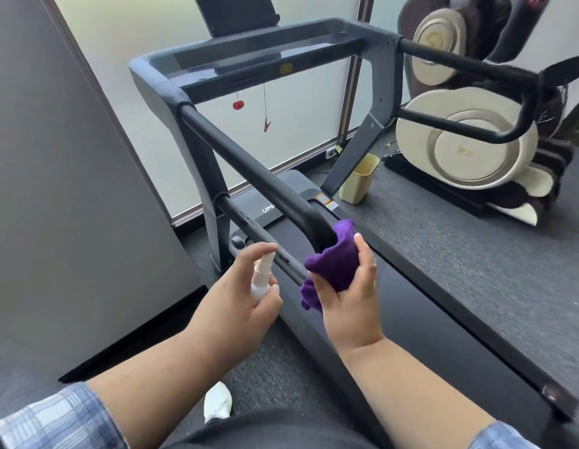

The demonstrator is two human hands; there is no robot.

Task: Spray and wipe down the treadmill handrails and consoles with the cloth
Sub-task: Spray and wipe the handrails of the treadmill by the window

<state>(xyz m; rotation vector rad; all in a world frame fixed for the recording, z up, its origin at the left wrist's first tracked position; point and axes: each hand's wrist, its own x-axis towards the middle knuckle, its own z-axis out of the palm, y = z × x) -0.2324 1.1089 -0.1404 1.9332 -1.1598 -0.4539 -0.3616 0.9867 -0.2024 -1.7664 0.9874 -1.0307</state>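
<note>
**Early going: near rail under the cloth, far rail and console untouched**

Right now, wiping at the bent near end of the left rail. Right hand clenched round the purple cloth, thumb up along its side, cloth bunched and pressed against the curve where the rail turns down. Left hand wrapped round the small white bottle, forefinger perched on the spray head, nozzle aimed at the lower rail just beside the cloth. Looks poised to spray; no mist visible, so cannot say whether anything is coming out.

Judging progress: very much the opening stretch. Only this one end of one rail under the cloth. Upper length of the left rail not visibly wet or streaked, so hard to call it done. Right rail well apart across the belt, nobody near it. Console up top also out of reach from this stance, screen above it dark. Likely left: rest of this rail, console, far rail.

Writing: white letters "UM" readable on the motor cover, remainder hidden behind the rail. Yellow round sticker on the console, too small to read. Faint marks on the cream machine alongside, illegible.
</note>
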